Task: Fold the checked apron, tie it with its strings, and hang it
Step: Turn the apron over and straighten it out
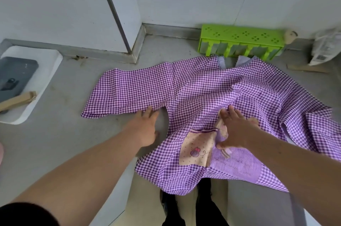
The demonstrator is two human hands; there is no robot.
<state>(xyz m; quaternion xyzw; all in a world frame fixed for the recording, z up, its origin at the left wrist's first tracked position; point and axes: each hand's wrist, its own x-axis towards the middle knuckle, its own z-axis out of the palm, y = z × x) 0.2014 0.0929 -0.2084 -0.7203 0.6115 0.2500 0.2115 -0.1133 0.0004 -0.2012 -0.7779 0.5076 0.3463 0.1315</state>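
Note:
A purple-and-white checked apron (203,85) lies spread and wrinkled on a grey counter (64,133), its lower part hanging over the front edge. It has a beige pocket patch with a cartoon (198,147) beside a plain purple patch. My left hand (145,126) lies flat on the counter with its fingertips at the lower edge of the left sleeve-like flap. My right hand (234,128) presses flat on the apron just above the pocket, fingers spread. The strings are not clearly visible.
A green plastic hook rack (241,41) stands against the back wall behind the apron. A white tray (44,63) at the left holds a dark grey item and a cardboard strip. A crumpled package (326,48) sits at the far right. A wall corner juts out at the back left.

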